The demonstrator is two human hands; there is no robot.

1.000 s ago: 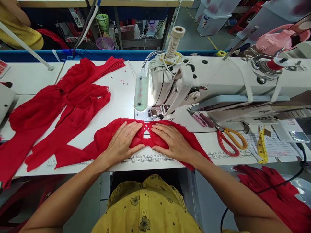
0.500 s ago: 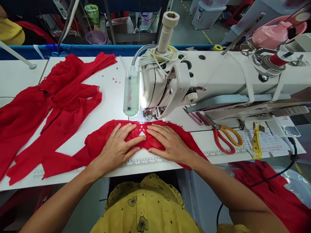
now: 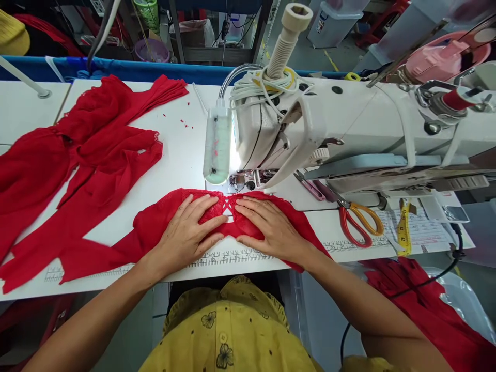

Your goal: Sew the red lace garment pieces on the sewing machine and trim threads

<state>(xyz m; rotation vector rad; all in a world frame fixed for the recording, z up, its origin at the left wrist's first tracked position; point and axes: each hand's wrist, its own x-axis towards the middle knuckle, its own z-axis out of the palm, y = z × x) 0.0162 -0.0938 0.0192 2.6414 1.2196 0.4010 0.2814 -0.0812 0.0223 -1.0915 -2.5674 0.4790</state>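
A red lace garment (image 3: 155,222) lies on the white sewing table, with a small criss-cross of red straps at its middle. My left hand (image 3: 189,225) rests flat on the part left of that crossing, fingers spread. On the right part lies my right hand (image 3: 267,225), also flat with its fingers stretched out. Both thumbs and forefingers point inward, with the crossing between the hands. Just beyond the garment's far edge is the presser foot (image 3: 240,182) of the sewing machine (image 3: 287,124); the garment lies in front of it.
More red garments (image 3: 96,150) are heaped on the left. Right of my hands lie scissors (image 3: 358,222), a pink-handled snipper (image 3: 312,187), a yellow measuring tape (image 3: 403,230) and a written sheet (image 3: 430,227). A ruler strip (image 3: 220,257) runs along the front edge. Red fabric (image 3: 414,294) hangs at lower right.
The view has shifted and tilted slightly. My hands stay flat on the garment, and my left thumb and forefinger sit slightly farther from the crossing, showing more of the gap below it.
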